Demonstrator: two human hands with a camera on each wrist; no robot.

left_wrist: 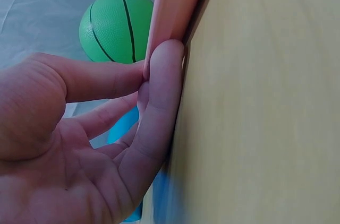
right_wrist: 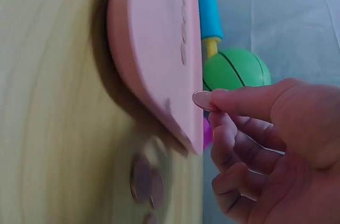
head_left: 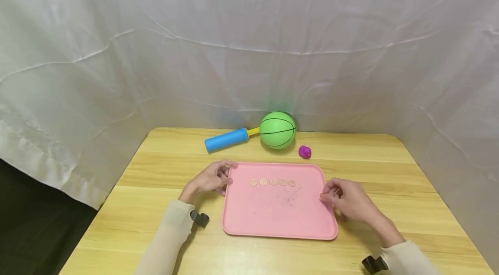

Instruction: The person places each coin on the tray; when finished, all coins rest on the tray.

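A pink tray (head_left: 280,221) lies on the wooden table with a row of several copper coins (head_left: 273,182) near its far side. My left hand (head_left: 210,178) pinches the tray's left rim between thumb and fingers, as the left wrist view shows closely. Over the tray's right edge, my right hand (head_left: 348,199) pinches a single coin (right_wrist: 203,101) between thumb and index finger. Below that hand, loose coins (right_wrist: 141,179) lie on the table beside the tray; the head view hides most of them behind the hand.
Behind the tray stand a green ball (head_left: 277,131) with black lines and a blue pump (head_left: 227,140) whose yellow end meets the ball. To their right sits a small purple rubber duck (head_left: 305,152). Pale curtains (head_left: 249,50) enclose the table's back and sides.
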